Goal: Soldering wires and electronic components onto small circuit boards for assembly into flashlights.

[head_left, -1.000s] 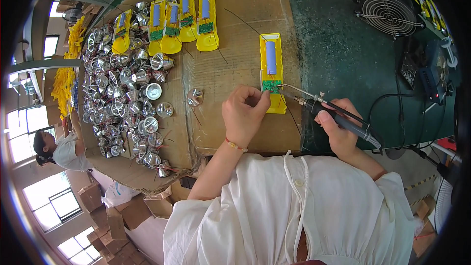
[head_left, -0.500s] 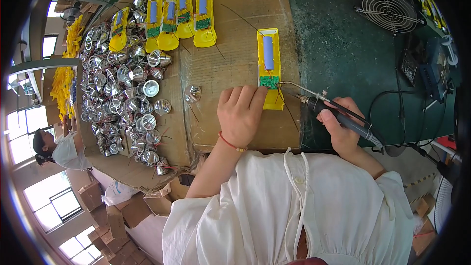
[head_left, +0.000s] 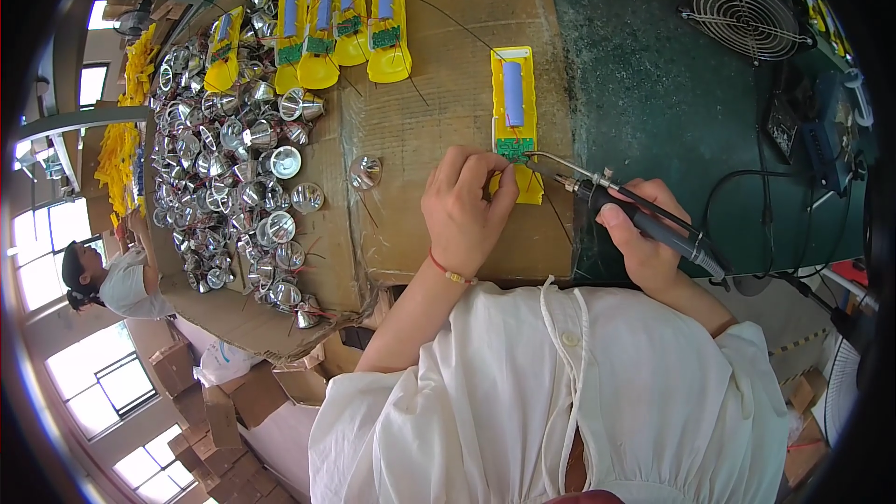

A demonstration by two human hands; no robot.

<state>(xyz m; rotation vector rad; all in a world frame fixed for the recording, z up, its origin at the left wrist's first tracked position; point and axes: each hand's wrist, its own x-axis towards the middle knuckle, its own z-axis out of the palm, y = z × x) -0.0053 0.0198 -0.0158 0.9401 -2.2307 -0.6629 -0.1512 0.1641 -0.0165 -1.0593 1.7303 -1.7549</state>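
Observation:
In front of me on the cardboard lies a yellow plastic housing [head_left: 528, 112] with a blue cylindrical battery [head_left: 512, 89] and a small green circuit board [head_left: 511, 146]. My right hand [head_left: 642, 247] grips a soldering iron [head_left: 658, 229] with a thin curved metal tube along it; the tube's end reaches the right side of the board. At the board's lower left edge, my left hand [head_left: 464, 210] has thumb and forefinger pinched together. Whatever is between those fingertips is hidden. A thin dark wire runs off the housing's lower right.
To the left is a heap of shiny reflector cups [head_left: 243, 168], with one loose reflector [head_left: 365, 173] beside it. Several similar yellow housings [head_left: 389, 61] lie at the far left. A round-grilled fan [head_left: 742, 19] stands far right, near a blue box [head_left: 826, 140] and cables. Another person [head_left: 126, 285] is at left.
My left fingers have gone from lying bent along the board's edge to a pinch beside it. The soldering iron stays at the board, almost unmoved.

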